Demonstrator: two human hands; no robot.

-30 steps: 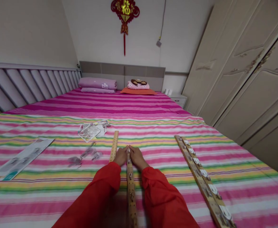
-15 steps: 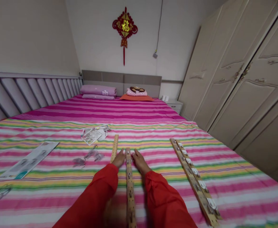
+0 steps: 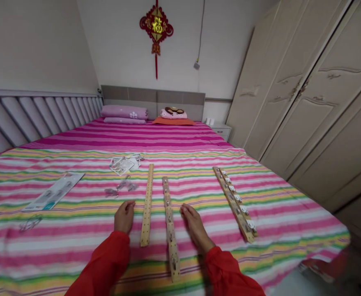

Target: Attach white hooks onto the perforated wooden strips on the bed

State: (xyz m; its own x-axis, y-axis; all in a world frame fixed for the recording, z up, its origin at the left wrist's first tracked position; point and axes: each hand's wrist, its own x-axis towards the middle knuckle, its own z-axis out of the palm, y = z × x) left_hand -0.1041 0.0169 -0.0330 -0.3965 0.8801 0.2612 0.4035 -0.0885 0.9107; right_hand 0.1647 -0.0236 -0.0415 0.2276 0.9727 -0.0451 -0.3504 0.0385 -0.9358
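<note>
1. A double bed (image 3: 180,142) fills most of the view, made up with a striped pink, green and yellow sheet. A cream wardrobe (image 3: 303,90) stands along its right side, and a grey slatted bed rail (image 3: 38,117) runs along its left.
2. At the far edge are a grey headboard (image 3: 152,100), pink pillows (image 3: 124,114) and, above them on the wall, a red Chinese knot ornament (image 3: 156,26).
3. Three wooden strips lie flat near the bed's foot edge, well apart. A plain perforated strip (image 3: 147,205) lies lengthwise, and a hook strip (image 3: 169,228) lies just to its right. A second hook strip (image 3: 234,203), fitted with white round pieces, lies further right at a slant.
4. The left hand (image 3: 124,216), in a red sleeve (image 3: 104,263), rests open with slightly curled fingers just left of the plain perforated strip, holding nothing.
5. The right hand (image 3: 195,227), also in a red sleeve (image 3: 226,277), lies open and nearly flat just right of the hook strip, empty too; neither hand clearly touches a strip.
6. Toward the left edge lie a printed card (image 3: 53,191), a transparent plastic bag (image 3: 121,165) and small transparent hooks (image 3: 120,187).
</note>
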